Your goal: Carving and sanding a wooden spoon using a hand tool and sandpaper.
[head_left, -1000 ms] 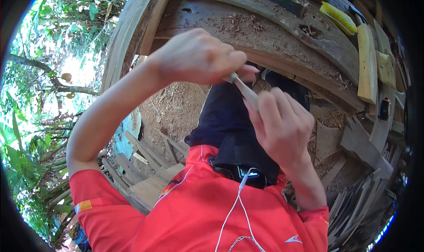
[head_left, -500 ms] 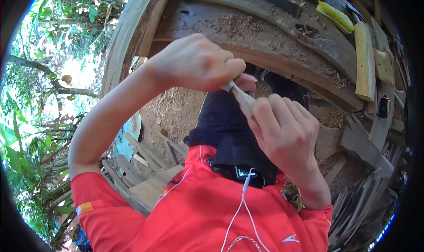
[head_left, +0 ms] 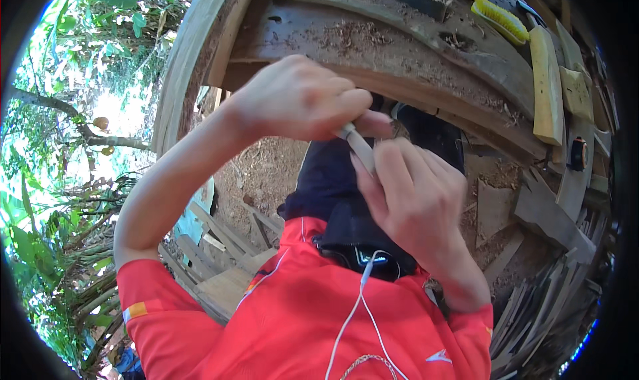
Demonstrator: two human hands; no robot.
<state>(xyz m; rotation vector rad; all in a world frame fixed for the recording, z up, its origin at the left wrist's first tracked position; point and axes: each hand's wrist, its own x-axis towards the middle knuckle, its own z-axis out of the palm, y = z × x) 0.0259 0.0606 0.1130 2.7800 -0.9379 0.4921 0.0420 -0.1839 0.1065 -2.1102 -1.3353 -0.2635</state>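
A narrow, pale, flat piece (head_left: 360, 147) runs between my two fists, over my dark trousers. My left hand (head_left: 309, 100) is wrapped round its upper end, with the thumb stretched to the right. A thin dark band shows on the piece beside that fist. My right hand (head_left: 419, 187) is closed round the lower end, and its index finger and thumb press on it. Both ends are covered by the fingers, so I cannot tell what kind of thing it is.
A wooden bench (head_left: 373, 54) strewn with shavings lies ahead. On its right are a yellow-bristled brush (head_left: 499, 20), a pale wood block (head_left: 546, 87) and a black-and-orange tape measure (head_left: 578, 154). Wood offcuts (head_left: 526, 320) and slats (head_left: 213, 247) lie on both sides.
My right hand has moved up and slightly left along the pale piece, nearer my left fist, leaving less of it showing. My left hand stays almost in place.
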